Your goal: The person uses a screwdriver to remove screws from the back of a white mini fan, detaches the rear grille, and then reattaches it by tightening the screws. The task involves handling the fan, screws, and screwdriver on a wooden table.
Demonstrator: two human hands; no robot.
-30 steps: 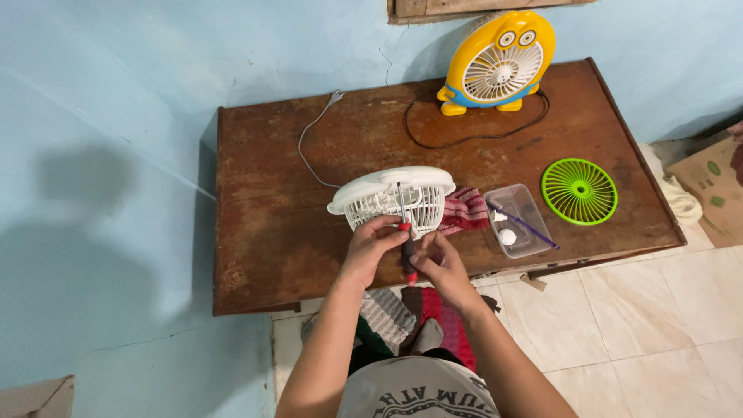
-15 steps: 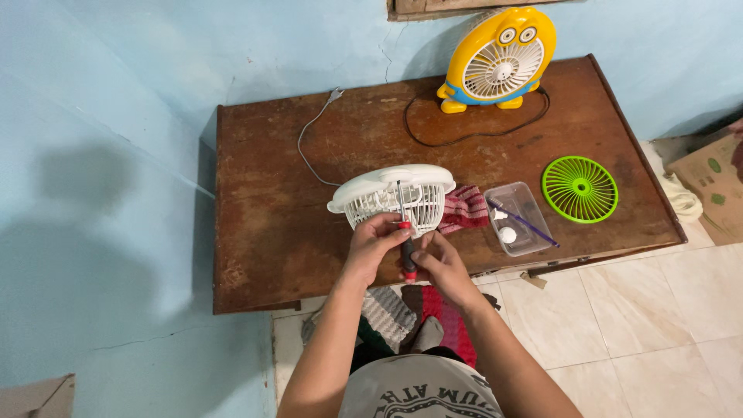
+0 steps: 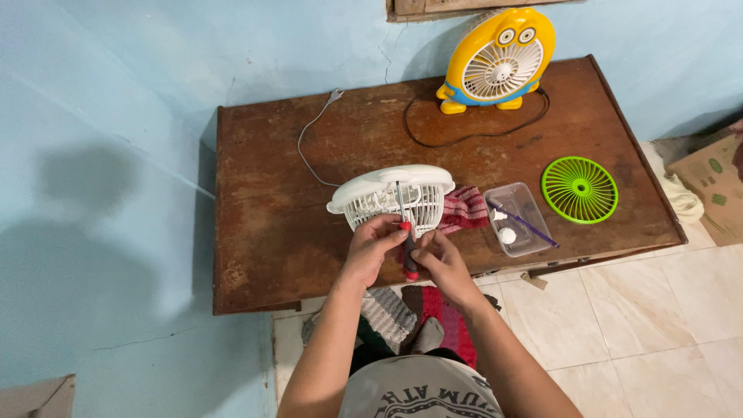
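White fan housing (image 3: 393, 195), grille facing the person, stands near the front edge of a worn brown wooden table (image 3: 263, 232). Left hand (image 3: 373, 246) grips the housing's lower rim; right hand (image 3: 438, 259) closes around a red-handled screwdriver (image 3: 405, 244) whose shaft runs up against the grille. At 3 o'clock from the housing: a striped red cloth (image 3: 464, 209), then a clear plastic tray (image 3: 517, 219), then a green round grille (image 3: 580, 190). At 1 o'clock, a yellow character-shaped fan (image 3: 498, 60) with black cord. At the far right edge, a brown cardboard box (image 3: 712, 186) with green marks on a pale tiled floor (image 3: 619, 325). Walls light blue.
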